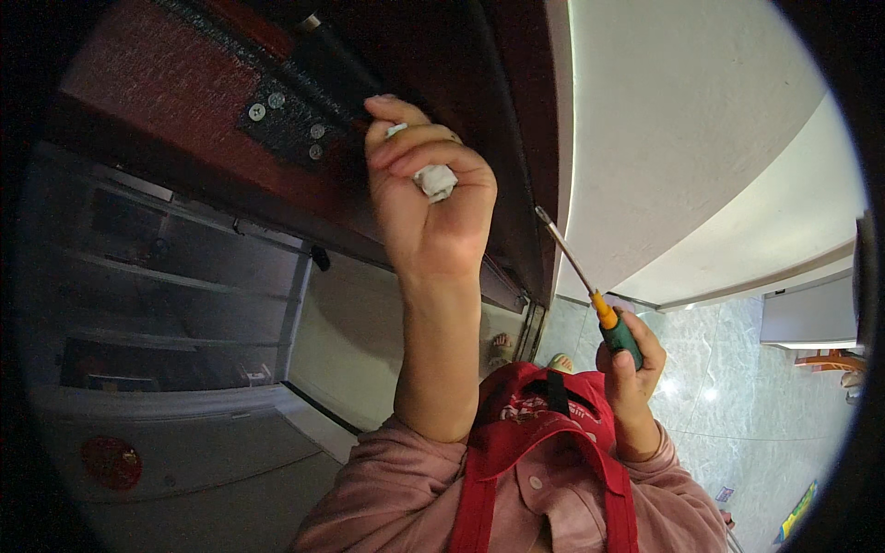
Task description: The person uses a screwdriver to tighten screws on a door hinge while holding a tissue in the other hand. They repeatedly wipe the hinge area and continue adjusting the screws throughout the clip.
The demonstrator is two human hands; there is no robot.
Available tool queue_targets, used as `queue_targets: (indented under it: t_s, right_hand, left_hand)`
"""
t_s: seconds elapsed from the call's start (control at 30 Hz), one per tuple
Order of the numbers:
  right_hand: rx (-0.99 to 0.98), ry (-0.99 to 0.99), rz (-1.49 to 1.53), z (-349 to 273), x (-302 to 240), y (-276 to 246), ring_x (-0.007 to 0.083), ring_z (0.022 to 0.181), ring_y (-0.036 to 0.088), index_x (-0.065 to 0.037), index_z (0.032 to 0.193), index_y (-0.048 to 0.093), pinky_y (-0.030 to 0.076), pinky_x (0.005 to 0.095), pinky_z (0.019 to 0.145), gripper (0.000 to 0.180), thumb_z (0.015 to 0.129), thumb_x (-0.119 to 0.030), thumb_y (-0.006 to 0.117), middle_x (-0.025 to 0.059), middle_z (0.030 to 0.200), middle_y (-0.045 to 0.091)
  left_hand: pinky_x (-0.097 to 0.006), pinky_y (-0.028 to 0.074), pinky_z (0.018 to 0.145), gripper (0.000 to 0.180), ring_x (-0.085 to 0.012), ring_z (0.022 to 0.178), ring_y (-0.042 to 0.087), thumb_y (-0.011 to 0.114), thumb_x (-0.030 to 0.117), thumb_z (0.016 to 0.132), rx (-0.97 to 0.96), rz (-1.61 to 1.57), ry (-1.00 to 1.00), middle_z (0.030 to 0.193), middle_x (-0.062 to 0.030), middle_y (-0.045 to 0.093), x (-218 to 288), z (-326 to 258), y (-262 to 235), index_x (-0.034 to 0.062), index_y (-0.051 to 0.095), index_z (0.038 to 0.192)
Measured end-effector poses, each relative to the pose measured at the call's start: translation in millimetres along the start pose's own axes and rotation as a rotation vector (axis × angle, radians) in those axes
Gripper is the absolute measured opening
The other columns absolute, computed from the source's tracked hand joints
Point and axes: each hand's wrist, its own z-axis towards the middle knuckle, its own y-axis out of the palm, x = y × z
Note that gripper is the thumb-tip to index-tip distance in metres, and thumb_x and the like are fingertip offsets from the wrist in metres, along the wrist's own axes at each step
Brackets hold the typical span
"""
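Observation:
My left hand (431,207) is raised beside a black door hinge (288,127), its fingers curled around a crumpled white wad (435,182) that looks like tissue or cloth. Several screw heads (257,111) sit in the hinge plate, which lies on a dark red-brown wooden door or frame (152,88). Lower on the right, my right hand (634,380) grips a screwdriver (605,311) by its green and yellow handle. The metal shaft points up and to the left, and its tip is apart from the hinge.
A curved white wall (682,120) rises on the right. Below it spreads a glossy grey tiled floor (719,378), with a white cabinet (809,309) at the far right. Glass panels with shelf-like bars (175,276) stand at the left. I wear a red apron (544,415).

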Motion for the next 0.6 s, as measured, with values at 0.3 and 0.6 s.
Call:
queue_targets:
  t_s: [0.3,0.6]
  right_hand:
    - [0.005,-0.011,-0.018,-4.9,-1.6,2.1,0.0219,0.097,0.062,0.006,0.114,0.060,0.046,0.0312,0.087,0.049,0.085,-0.032,0.064,0.0172,0.111,0.065]
    - [0.024,0.013,0.015,-10.5,-3.3,1.8,0.0198,0.096,0.061,0.007,0.115,0.060,0.045,0.0301,0.086,0.049,0.085,-0.032,0.064,0.0162,0.111,0.065]
  left_hand:
    - [-0.018,0.052,0.051,0.017,-0.0053,0.051,0.059,0.056,0.016,0.093,-0.054,0.102,-0.031,0.067,-0.0001,0.066,0.5,-7.8,-10.1,0.0059,0.069,0.096]
    - [-0.018,0.051,0.049,0.022,-0.0071,0.049,0.059,0.059,0.024,0.093,-0.038,0.015,-0.081,0.057,-0.0004,0.062,-0.7,-0.3,-8.1,0.0060,0.070,0.099]
